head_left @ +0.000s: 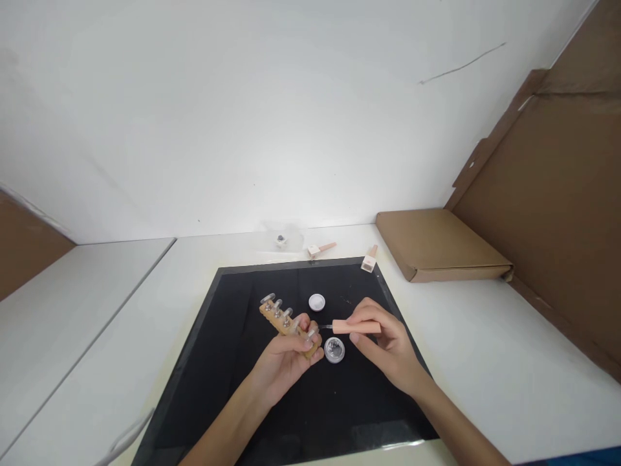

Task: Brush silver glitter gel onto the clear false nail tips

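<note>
My left hand (pixel 286 362) grips a wooden nail-tip stand (pixel 277 317) near its lower right end. Several clear false nails (pixel 287 313) stand on it in a row on small metal posts. Between the thumb and fingers of my right hand (pixel 385 343) is a nail polish brush (pixel 356 327) with a pink cap handle. It lies nearly level, its bristles pointing left, close to the false nail at the stand's near end; whether they touch I cannot tell. Just below the brush sits an open small jar (pixel 334 350) with silvery flakes in it. Its white lid (pixel 317 302) lies above.
Two pink-capped polish bottles (pixel 314 250) (pixel 369 259) lie beyond the black mat (pixel 233 362). A clear plastic tray (pixel 291 242) with a small item stands at the back. A flat cardboard box (pixel 439 243) is at the right, a white cable (pixel 129 437) at the lower left.
</note>
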A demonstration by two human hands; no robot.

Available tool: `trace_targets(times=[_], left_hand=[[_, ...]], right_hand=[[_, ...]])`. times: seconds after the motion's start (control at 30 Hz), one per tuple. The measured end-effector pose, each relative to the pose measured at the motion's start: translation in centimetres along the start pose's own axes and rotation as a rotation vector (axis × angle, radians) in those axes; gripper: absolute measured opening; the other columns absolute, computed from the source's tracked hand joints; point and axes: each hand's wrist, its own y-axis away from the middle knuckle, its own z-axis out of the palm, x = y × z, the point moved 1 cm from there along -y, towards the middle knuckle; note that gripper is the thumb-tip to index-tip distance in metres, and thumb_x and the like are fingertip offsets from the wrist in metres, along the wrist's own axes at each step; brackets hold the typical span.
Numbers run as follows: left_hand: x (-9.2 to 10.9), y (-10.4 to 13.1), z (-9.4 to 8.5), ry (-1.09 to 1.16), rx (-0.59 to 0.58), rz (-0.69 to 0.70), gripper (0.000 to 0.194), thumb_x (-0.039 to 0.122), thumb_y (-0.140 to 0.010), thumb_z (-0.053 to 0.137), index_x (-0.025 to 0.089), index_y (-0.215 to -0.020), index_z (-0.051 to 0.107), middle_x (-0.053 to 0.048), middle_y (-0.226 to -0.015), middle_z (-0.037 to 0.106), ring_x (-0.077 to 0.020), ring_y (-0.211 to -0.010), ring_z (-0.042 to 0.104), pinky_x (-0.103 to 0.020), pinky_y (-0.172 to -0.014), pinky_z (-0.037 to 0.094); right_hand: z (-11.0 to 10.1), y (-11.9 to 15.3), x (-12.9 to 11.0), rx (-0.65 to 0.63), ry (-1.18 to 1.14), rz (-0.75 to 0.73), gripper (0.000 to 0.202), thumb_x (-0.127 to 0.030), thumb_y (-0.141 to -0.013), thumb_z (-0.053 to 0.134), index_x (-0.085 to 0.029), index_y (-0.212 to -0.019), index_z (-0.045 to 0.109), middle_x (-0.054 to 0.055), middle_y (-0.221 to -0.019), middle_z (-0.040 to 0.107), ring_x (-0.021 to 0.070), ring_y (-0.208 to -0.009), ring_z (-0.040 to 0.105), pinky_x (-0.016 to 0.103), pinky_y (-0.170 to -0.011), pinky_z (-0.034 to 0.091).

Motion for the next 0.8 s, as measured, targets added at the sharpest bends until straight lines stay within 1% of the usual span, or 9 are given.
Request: trace_targets(times=[0.13, 0.3, 0.4, 0.5, 0.6, 0.8], left_hand=[[0.11, -0.02, 0.11, -0.022, 0.012, -0.004, 0.028, -0.005, -0.055, 0.064, 0.016, -0.069, 0.051, 0.002, -0.068, 0.052, -0.0078, -0.059, 0.048, -0.023, -0.06, 0.04], [0.04, -0.02, 0.39, -0.061, -0.015, 0.005, 0.026, -0.003, -0.056, 0.064, 0.016, -0.067, 0.051, 0.003, -0.065, 0.051, -0.0068, -0.055, 0.044, -0.023, -0.057, 0.038], [-0.03, 0.01, 0.45, -0.061, -0.019, 0.004, 0.025, -0.004, -0.056, 0.063, 0.016, -0.067, 0.051, 0.003, -0.065, 0.05, -0.0075, -0.057, 0.045, -0.023, -0.056, 0.037], [-0.11, 0.07, 0.34, -0.059, -0.028, 0.005, 0.025, -0.004, -0.057, 0.063, 0.016, -0.067, 0.051, 0.002, -0.064, 0.05, -0.0086, -0.059, 0.045, -0.023, -0.057, 0.037], [-0.19, 0.1, 0.22, -0.057, -0.043, 0.01, 0.025, -0.004, -0.057, 0.062, 0.016, -0.067, 0.051, 0.002, -0.063, 0.05, -0.0088, -0.059, 0.045, -0.023, -0.057, 0.037], [-0.28, 0.05, 0.19, -0.05, -0.067, 0.014, 0.025, -0.004, -0.058, 0.062, 0.016, -0.067, 0.051, 0.002, -0.064, 0.051, -0.0085, -0.059, 0.045, -0.023, -0.057, 0.038]], right_hand=[[-0.08, -0.03, -0.17, -0.039, -0.072, -0.026, 0.006, -0.018, -0.085, 0.058, -0.022, -0.088, 0.061, 0.001, -0.077, 0.052, 0.015, -0.066, 0.05, 0.027, -0.057, 0.04], [0.08, -0.18, -0.25, -0.111, -0.105, -0.029, 0.014, -0.013, -0.084, 0.057, -0.023, -0.092, 0.062, 0.002, -0.078, 0.053, 0.0162, -0.069, 0.052, 0.028, -0.059, 0.041], [0.08, -0.13, -0.03, -0.097, -0.1, 0.039, 0.012, -0.014, -0.085, 0.057, -0.023, -0.091, 0.062, 0.001, -0.079, 0.052, 0.0152, -0.067, 0.051, 0.027, -0.057, 0.039], [0.04, -0.03, 0.25, -0.068, -0.089, 0.108, 0.009, -0.017, -0.086, 0.056, -0.022, -0.088, 0.063, 0.002, -0.082, 0.051, 0.0152, -0.069, 0.051, 0.026, -0.056, 0.038], [0.04, -0.05, 0.32, -0.046, -0.082, 0.131, 0.009, -0.018, -0.086, 0.055, -0.021, -0.086, 0.064, 0.002, -0.082, 0.051, 0.0152, -0.07, 0.051, 0.026, -0.055, 0.037], [0.12, -0.23, 0.14, -0.009, -0.139, 0.165, 0.005, -0.021, -0.086, 0.057, -0.022, -0.085, 0.062, -0.001, -0.077, 0.049, 0.0114, -0.062, 0.046, 0.023, -0.051, 0.033]])
